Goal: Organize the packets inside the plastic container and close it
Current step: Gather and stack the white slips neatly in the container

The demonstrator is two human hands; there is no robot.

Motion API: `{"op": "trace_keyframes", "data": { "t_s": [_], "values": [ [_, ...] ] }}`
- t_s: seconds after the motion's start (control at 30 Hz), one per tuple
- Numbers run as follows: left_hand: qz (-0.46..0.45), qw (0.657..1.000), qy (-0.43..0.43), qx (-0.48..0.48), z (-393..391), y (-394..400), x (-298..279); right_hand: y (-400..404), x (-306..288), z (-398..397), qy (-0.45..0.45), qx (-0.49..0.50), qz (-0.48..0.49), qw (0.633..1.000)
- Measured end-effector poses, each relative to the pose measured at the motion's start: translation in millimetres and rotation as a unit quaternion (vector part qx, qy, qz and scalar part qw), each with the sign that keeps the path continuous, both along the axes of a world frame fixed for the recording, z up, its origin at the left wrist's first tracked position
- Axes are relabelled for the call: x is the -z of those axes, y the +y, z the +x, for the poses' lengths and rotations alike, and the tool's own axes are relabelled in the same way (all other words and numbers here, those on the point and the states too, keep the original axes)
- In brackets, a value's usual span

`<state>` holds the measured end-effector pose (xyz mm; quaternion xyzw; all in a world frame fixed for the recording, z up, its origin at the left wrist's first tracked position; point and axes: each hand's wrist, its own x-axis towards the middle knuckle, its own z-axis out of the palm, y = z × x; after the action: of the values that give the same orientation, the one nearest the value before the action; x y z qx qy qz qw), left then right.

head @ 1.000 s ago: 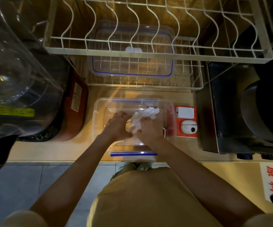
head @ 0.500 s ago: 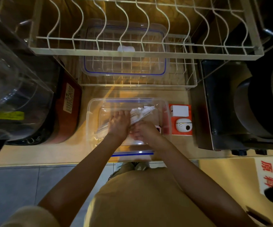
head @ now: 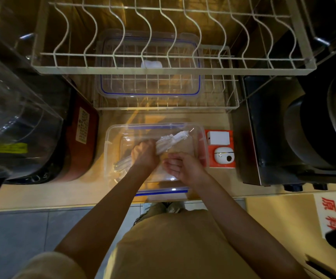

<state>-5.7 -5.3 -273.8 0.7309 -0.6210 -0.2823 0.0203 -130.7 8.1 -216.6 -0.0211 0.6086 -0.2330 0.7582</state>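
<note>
A clear plastic container point(head: 110, 141) with blue-trimmed clips stands open on the counter in front of me. My left hand point(head: 145, 154) is inside it, closed around a bundle of long white packets point(head: 171, 140) that lies slantwise, one end toward the far right corner, the other toward the near left. My right hand point(head: 181, 167) hovers over the container's near right part, palm turned up, fingers apart, holding nothing. The container's lid point(head: 151, 77), clear with a blue seal, rests on the lower tier of the wire rack behind.
A white wire dish rack point(head: 163, 67) overhangs the counter just beyond the container. An orange box point(head: 220, 149) with white items sits right of it, a dark red appliance point(head: 82, 141) to the left, a steel appliance point(head: 263, 137) at right. The counter edge point(head: 62, 200) runs below.
My right hand has let go of the packets and drawn back toward me, opening. My left hand now holds the bundle alone, laid flatter and slantwise in the container.
</note>
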Motion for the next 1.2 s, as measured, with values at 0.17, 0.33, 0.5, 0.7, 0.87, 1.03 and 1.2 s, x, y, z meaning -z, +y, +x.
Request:
{"op": "trace_keyframes", "data": {
  "t_s": [0.17, 0.33, 0.5, 0.7, 0.87, 1.03, 1.2],
  "values": [
    [0.034, 0.99, 0.13, -0.035, 8.1, 1.7, 2.1, 1.2, -2.0, -1.2, 0.085, -0.019, -0.062, 0.994],
    [0.04, 0.964, 0.261, -0.017, 10.8, -3.7, -38.4, -0.9, -17.5, -0.6, 0.092, -0.103, -0.229, 0.964],
    [0.117, 0.867, 0.482, 0.053, 16.8, 3.6, -78.1, -4.5, -31.8, 1.7, 0.1, -0.242, -0.351, 0.899],
    [0.061, 0.855, 0.515, 0.0, 27.7, 13.9, -66.2, 4.3, -28.8, 32.9, 0.194, -0.215, -0.444, 0.848],
    [-0.036, 0.886, 0.462, -0.036, 24.9, 21.0, -49.1, 11.2, -29.3, 50.1, 0.202, -0.119, -0.447, 0.863],
    [-0.013, 0.882, 0.468, -0.058, 22.4, 25.8, -43.4, 17.0, -19.2, 50.8, 0.216, -0.108, -0.455, 0.857],
    [0.047, 0.868, 0.49, -0.065, 17.9, 23.9, -42.0, 14.3, -19.1, 47.0, 0.226, -0.131, -0.445, 0.857]
  ]
}}
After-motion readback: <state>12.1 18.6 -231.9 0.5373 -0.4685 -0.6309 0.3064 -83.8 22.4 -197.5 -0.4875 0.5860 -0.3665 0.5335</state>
